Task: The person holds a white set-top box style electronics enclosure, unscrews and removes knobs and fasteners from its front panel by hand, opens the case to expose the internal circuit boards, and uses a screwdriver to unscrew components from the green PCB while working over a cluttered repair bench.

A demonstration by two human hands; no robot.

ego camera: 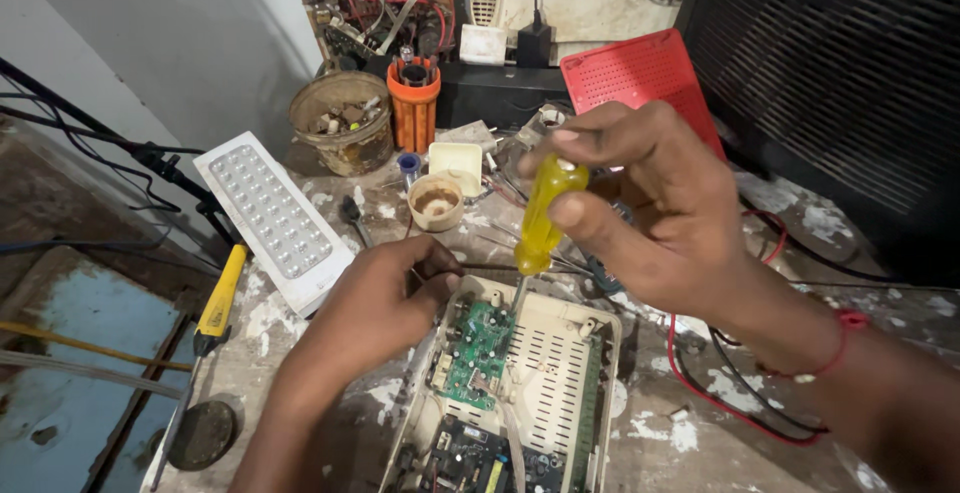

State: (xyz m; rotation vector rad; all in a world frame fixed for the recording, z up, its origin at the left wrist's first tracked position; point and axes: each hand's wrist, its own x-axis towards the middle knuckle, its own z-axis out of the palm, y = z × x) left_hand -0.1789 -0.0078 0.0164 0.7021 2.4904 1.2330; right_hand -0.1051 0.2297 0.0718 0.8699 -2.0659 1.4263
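Observation:
My right hand [650, 203] grips a screwdriver with a translucent yellow handle [545, 215], held upright, its shaft pointing down into the top edge of an opened cream plastic device case [560, 373]. Inside the case sits a green circuit board [478, 351], with a dark board lower down [480, 453]. My left hand [375, 308] rests on the case's upper left corner, fingers curled against its rim.
A white LED panel [272, 218] lies at the left, a yellow soldering iron [218, 298] beside it. Behind stand a rusty tin of scraps [342, 118], an orange holder [413, 103], a small cream cup [436, 201] and a red perforated cover [630, 78]. Red and black wires [720, 373] trail right.

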